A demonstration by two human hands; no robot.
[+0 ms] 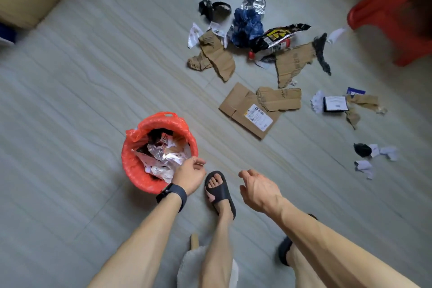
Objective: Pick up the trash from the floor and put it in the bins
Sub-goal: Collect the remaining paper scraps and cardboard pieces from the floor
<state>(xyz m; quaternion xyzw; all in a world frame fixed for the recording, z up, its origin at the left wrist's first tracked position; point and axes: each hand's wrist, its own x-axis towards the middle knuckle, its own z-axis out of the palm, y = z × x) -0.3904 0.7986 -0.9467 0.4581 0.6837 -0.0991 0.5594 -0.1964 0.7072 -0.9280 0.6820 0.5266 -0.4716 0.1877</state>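
Hovering at the near rim of the round bin with the red plastic liner [131, 166], the left hand [190, 176] is seen with fingers loosely curled, nothing held; the right hand [259, 190] is likewise slack and empty beside the black-sandalled foot [218, 190]. Around the bin, grey floor [70, 100] is left open. Well apart from it, torn brown cardboard pieces [240, 103], crumpled silver foil [256, 2] and white paper scraps [363, 166] are scattered toward the red plastic stool [383, 14], which is cut off by the frame. The bin's lower contents are hidden under crumpled wrappers.
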